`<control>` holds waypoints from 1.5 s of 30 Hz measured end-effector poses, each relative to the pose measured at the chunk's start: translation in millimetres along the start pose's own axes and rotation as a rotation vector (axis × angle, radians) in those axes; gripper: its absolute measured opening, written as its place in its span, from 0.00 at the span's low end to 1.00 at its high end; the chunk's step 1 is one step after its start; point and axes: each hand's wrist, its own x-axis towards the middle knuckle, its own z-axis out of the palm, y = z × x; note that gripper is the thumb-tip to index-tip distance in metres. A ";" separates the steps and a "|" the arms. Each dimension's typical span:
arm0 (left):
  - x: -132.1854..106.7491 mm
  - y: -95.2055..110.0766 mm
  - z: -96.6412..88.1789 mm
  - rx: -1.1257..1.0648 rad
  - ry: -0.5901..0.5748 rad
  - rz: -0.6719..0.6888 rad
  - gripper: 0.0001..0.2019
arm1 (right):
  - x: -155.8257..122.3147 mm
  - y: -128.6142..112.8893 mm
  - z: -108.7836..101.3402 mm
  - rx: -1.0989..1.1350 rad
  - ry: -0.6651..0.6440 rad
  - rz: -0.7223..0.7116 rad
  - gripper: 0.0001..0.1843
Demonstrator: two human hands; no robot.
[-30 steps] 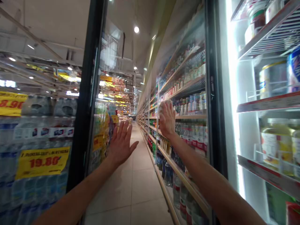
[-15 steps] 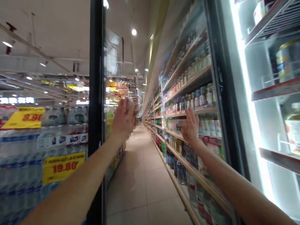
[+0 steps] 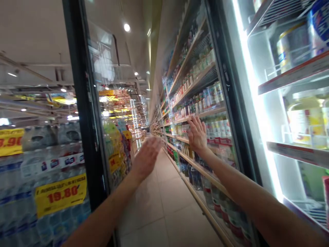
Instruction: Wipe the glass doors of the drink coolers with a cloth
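One L hand (image 3: 147, 156) is up in front of the glass door (image 3: 161, 120), below mid-ht., left of the pane's centre; fingers look outstretched, but w/ blur & the palm hidden I can't tell if it has hold of anything. R hand (image 3: 197, 135) is nearer the door's right edge, approx. mid-ht., fingers loosely spread, slightly bent, nothing seen in it. Contact w/ the glass: can't tell for either.

Step looks like hand work over the pane, so prob. best: palms flat, light even pressure, hands apart, door steady so it doesn't swing.

Door's look, L to R: bottle packs (image 3: 51, 147) w/ a yellow price sign (image 3: 61, 194) past its left edge; dark left upright (image 3: 86, 103), tilted in view; tall clear pane, hazy up top, showing aisle floor (image 3: 159, 199) & bottle shelves (image 3: 213, 112) (through or mirrored, can't tell); dark right upright (image 3: 232, 103); bright-lit shelves (image 3: 295, 73) past the right edge.
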 end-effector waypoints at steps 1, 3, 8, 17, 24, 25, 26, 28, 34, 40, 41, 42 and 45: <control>7.7 -15.0 -2.9 0.046 0.030 -0.162 0.23 | 0.0 0.5 -0.1 -0.004 -0.003 0.002 0.24; 18.7 -30.3 -4.4 0.109 0.122 -0.379 0.24 | 0.4 1.1 -0.1 -0.012 -0.006 0.002 0.25; -13.0 32.9 10.7 0.026 -0.061 -0.021 0.21 | 0.4 2.5 1.4 -0.004 0.004 -0.012 0.24; 13.7 -9.6 2.5 0.126 0.098 -0.332 0.28 | -1.2 2.7 -0.4 0.041 0.036 -0.007 0.23; -52.0 53.6 0.8 -0.027 -0.263 0.380 0.24 | -0.6 2.8 -1.3 0.044 0.059 -0.017 0.22; -60.9 52.2 -4.1 -0.055 -0.284 0.415 0.23 | -0.5 2.8 -1.1 0.044 0.062 -0.017 0.22; -65.9 44.9 -9.9 -0.059 -0.279 0.384 0.24 | -0.5 2.8 -0.8 0.045 0.063 -0.017 0.22; -66.8 20.3 -21.5 0.011 -0.205 0.156 0.26 | -0.3 3.1 -0.4 0.042 0.060 -0.016 0.22; -88.6 18.4 -32.4 0.111 -0.132 -0.038 0.30 | -1.8 4.7 -1.3 0.037 0.039 -0.013 0.22; -98.2 30.0 -35.2 -0.004 -0.308 0.320 0.22 | -4.5 4.5 -2.6 0.049 0.046 -0.014 0.22; -89.7 19.2 -36.4 0.050 -0.249 0.149 0.23 | -4.6 4.5 -2.6 0.052 0.043 -0.011 0.22; -81.7 9.3 -37.1 0.118 -0.179 -0.021 0.25 | -4.6 4.6 -2.6 0.055 0.038 -0.008 0.22; -74.4 3.4 -35.5 0.162 -0.110 -0.160 0.29 | -4.4 4.4 -2.7 0.066 0.018 0.001 0.22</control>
